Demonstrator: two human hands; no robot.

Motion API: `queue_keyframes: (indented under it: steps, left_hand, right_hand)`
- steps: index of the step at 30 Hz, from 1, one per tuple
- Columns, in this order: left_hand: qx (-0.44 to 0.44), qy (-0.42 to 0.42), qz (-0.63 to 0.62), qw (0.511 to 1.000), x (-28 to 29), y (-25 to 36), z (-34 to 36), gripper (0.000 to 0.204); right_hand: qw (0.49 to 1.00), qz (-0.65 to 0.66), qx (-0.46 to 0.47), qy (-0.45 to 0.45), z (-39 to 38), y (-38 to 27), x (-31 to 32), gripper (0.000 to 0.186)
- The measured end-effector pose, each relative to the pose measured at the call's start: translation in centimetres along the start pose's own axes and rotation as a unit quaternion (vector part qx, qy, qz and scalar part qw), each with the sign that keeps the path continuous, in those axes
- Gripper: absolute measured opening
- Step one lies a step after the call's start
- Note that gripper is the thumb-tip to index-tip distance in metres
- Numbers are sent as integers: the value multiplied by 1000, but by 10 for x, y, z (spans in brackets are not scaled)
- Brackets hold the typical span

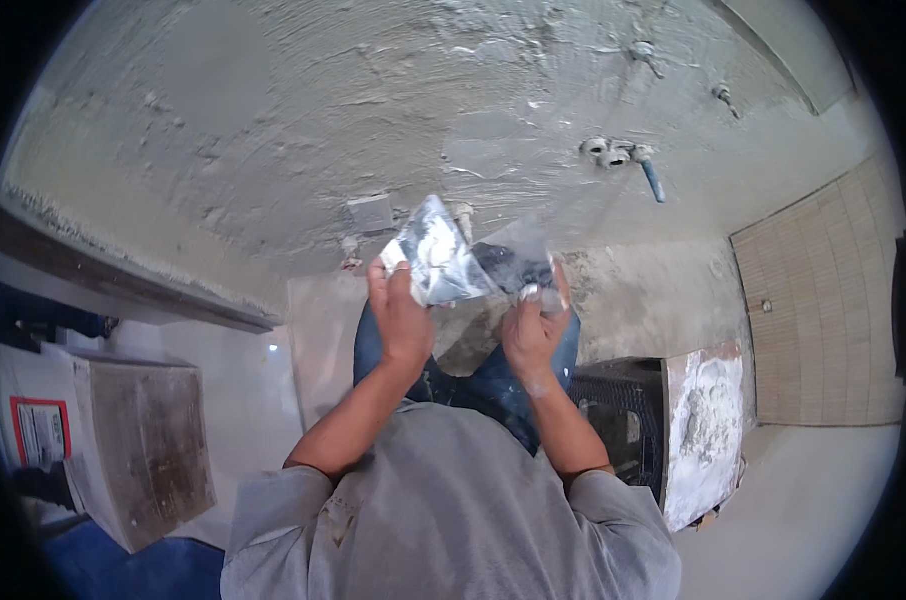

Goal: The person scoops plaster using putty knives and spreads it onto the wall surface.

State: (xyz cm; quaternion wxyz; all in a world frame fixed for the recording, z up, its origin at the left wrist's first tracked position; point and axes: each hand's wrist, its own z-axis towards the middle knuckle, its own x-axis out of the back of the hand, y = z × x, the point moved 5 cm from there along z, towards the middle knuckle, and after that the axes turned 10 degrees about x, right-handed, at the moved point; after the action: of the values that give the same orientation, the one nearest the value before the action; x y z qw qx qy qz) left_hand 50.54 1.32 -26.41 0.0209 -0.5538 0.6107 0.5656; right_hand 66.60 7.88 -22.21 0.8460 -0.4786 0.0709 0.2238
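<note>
Between my two hands, above my knees, is shiny, crumpled silver foil-like packaging (438,255). My left hand (403,320) is closed on its lower left side, thumb on top. My right hand (535,330) pinches a see-through plastic bag (518,262) that looks dark over its lower part. Its upper edge fans out, blurred, toward the wall. The silver and clear parts meet in the middle; I cannot tell whether they are one packet or two.
Ahead rises a rough plastered wall (343,110) with pipe outlets (608,155) and a blue-handled fitting (653,180). A dark crate (618,420) and a whitened board (708,430) are at my right. A wooden box (148,440) stands left. Ribbed beige panelling (818,310) lies far right.
</note>
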Motion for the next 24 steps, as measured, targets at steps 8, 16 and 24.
queue_keyframes:
  steps: [8, 16, 24]
  left_hand:
    - [-111, -38, 142, 983, -8, 43, -13, 24]
    - [-30, -179, 373, 910, -35, 52, 35, 26]
    - [-170, -205, 759, 594, -89, 16, 100, 38]
  right_hand:
    - [874, -327, 170, -317, 10, -2, 8, 64]
    - [899, -347, 107, -246, 43, -29, 31, 42]
    - [866, -423, -106, -245, -6, 56, 46, 41]
